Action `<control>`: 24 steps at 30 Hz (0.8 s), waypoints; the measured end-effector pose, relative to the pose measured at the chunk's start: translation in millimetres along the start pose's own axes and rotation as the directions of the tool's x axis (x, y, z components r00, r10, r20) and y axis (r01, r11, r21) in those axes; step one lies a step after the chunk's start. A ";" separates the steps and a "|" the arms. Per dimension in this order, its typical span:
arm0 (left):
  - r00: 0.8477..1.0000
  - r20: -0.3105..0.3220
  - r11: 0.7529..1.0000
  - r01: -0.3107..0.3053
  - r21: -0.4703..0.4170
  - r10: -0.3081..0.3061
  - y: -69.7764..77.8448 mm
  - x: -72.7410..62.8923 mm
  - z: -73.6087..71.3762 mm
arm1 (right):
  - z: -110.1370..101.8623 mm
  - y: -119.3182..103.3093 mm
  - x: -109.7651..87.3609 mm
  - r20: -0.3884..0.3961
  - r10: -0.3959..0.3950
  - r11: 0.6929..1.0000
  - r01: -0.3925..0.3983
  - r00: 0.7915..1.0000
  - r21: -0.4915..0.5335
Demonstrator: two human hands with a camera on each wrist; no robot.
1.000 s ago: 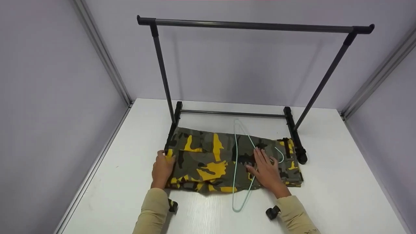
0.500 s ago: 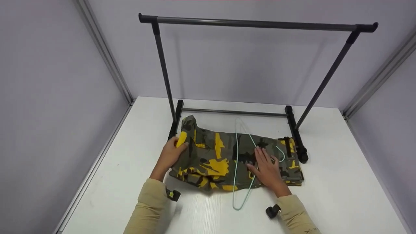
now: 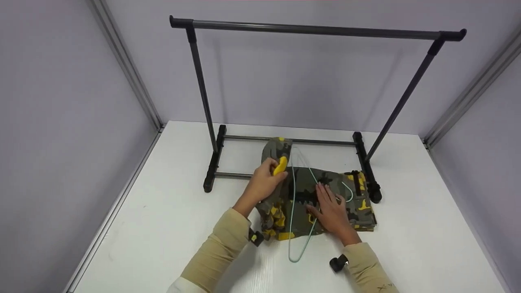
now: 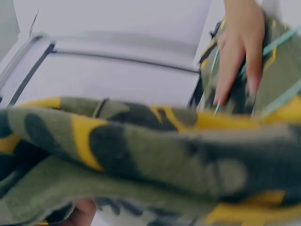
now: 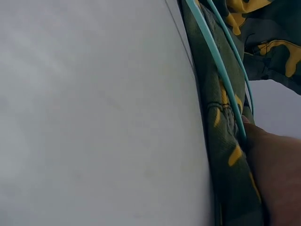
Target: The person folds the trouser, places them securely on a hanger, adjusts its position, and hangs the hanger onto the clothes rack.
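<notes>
Folded camouflage trousers (image 3: 304,185) in green, black and yellow lie on the white table. A thin mint-green clothes hanger (image 3: 291,215) lies across them, its hook pointing right. My left hand (image 3: 261,183) grips the left end of the trousers, raised and bent over toward the hanger. In the left wrist view that lifted cloth (image 4: 155,150) hides most of the hand. With fingers straight, my right hand (image 3: 331,209) presses flat on the trousers and the hanger's right side. The right wrist view shows the hanger's wires (image 5: 218,61) running over the cloth beside this hand.
A dark metal garment rack (image 3: 317,30) stands behind, its feet (image 3: 211,175) on the table either side of the trousers. Pale walls (image 3: 73,122) enclose the left, back and right. Small black cameras (image 3: 338,264) sit at both wrists.
My left hand has lifted the left end of the trousers and carried it right, up to the hanger, uncovering the rack's lower front bar. The right hand stays in place.
</notes>
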State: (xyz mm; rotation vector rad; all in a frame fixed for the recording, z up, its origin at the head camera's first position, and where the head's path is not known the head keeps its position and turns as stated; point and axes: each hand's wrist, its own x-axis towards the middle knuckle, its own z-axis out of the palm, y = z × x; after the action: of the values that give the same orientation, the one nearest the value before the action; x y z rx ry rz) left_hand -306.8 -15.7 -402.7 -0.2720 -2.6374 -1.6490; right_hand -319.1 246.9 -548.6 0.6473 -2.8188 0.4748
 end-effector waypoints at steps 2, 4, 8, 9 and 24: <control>1.000 0.018 1.000 0.006 0.027 -0.006 2.3 2.9 17.3 | 0.2 0.0 -0.2 -0.019 -0.003 1.000 0.003 1.000 0.001; 0.999 0.031 0.997 0.019 0.070 -0.021 2.3 4.4 34.0 | 0.6 0.1 -0.5 -0.044 -0.012 1.000 0.012 0.999 -0.004; 0.999 0.034 0.979 0.028 0.203 -0.036 -3.6 4.2 65.3 | 0.0 -0.3 -1.0 -0.053 -0.022 0.999 0.021 0.998 -0.025; 0.999 0.028 0.968 0.026 0.249 -0.034 -6.5 3.6 72.7 | -0.1 -0.4 -1.0 -0.043 -0.017 0.999 0.016 0.999 -0.030; 0.990 -0.077 0.810 -0.050 0.585 0.117 -43.7 1.2 131.6 | 1.2 3.7 -2.3 -0.060 0.001 1.000 -0.001 0.998 0.003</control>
State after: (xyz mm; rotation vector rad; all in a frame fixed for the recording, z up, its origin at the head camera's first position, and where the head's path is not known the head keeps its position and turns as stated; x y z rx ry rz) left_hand -304.9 83.4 -499.6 -0.2595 -2.8266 -0.7308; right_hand -318.9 250.6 -551.3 0.6221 -2.7629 0.4901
